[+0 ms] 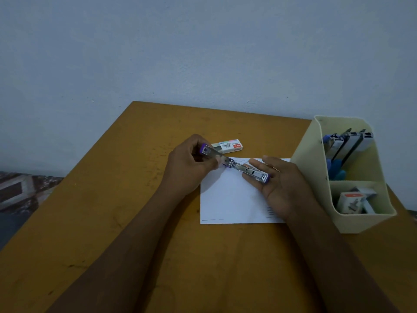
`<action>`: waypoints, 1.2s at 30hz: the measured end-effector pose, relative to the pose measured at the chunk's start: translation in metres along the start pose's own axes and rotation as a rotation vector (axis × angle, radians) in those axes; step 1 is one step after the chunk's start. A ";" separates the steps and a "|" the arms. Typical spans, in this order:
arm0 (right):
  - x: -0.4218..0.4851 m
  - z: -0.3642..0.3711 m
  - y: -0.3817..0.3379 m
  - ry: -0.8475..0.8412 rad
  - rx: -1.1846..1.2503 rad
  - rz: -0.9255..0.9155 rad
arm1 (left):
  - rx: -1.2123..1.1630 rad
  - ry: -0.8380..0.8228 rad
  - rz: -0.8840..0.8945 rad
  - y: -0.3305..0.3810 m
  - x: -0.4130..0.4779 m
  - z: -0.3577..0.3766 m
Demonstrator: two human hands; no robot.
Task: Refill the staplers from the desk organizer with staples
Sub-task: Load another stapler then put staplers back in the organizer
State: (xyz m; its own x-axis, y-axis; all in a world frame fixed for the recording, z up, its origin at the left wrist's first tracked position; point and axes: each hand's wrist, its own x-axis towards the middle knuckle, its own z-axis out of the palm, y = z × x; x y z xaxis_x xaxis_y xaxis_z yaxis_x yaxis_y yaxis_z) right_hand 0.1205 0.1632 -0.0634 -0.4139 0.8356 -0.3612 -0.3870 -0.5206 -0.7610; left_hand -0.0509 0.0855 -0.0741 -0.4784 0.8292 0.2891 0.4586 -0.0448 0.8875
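Observation:
A purple stapler [237, 164] is swung wide open, its two metal halves in one long line above a white sheet of paper [228, 199]. My left hand [191, 163] grips the half with the purple end at the upper left. The other half lies across the straight fingers of my right hand [279, 181], palm up. A box of staples [228, 146] lies on the table just behind the left hand. The cream desk organizer [358, 220] stands at the right; its back compartment holds several staplers [347, 143], its front compartment staple boxes [352, 201].
The wooden table [112, 222] runs to a blue-grey wall at the back. Its left edge drops to a patterned floor [20, 190]. The organizer stands close to the table's right edge.

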 end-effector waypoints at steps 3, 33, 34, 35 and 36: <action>-0.003 0.001 -0.003 -0.058 -0.016 -0.064 | -0.090 0.022 -0.061 -0.003 0.001 -0.001; 0.001 -0.008 0.007 -0.092 -0.325 -0.362 | 0.601 -0.343 0.137 0.005 0.002 -0.019; 0.001 -0.008 0.007 -0.096 -0.338 -0.366 | 0.597 -0.336 0.168 0.004 0.001 -0.016; 0.000 -0.008 0.008 -0.101 -0.345 -0.370 | 0.584 -0.327 0.208 0.004 -0.001 -0.012; 0.000 -0.007 0.008 -0.104 -0.346 -0.372 | 0.565 -0.314 0.256 0.004 -0.004 -0.007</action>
State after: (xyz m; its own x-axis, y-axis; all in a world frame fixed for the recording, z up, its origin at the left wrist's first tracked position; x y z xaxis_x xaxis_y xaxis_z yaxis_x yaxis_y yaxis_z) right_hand 0.1233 0.1601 -0.0739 -0.3867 0.9222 0.0095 -0.2358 -0.0888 -0.9677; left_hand -0.0523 0.0779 -0.0692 -0.1026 0.9571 0.2710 0.8885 -0.0343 0.4576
